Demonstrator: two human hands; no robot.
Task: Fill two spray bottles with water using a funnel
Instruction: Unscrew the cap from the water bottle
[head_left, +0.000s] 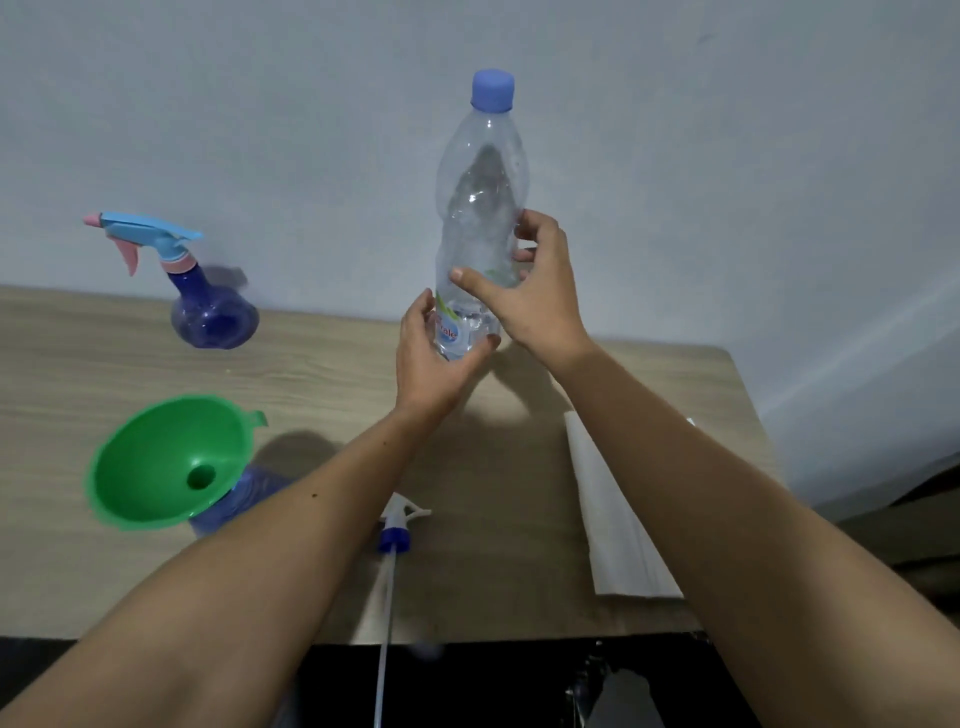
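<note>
A clear plastic water bottle (480, 187) with a blue cap stands upright at the back middle of the table. My left hand (434, 358) grips its base and label. My right hand (535, 291) holds its middle, thumb across the front. A green funnel (166, 462) sits in the neck of a blue spray bottle (249, 493) at the front left. A second blue spray bottle (213, 312) with a light blue and pink trigger head stands at the back left. A white and blue spray head (397, 525) with a long tube lies near the front edge.
The wooden table (78, 374) stands against a pale wall. A folded white cloth or paper (618, 530) lies at the right, under my right forearm. The spray head's tube hangs over the table's front edge.
</note>
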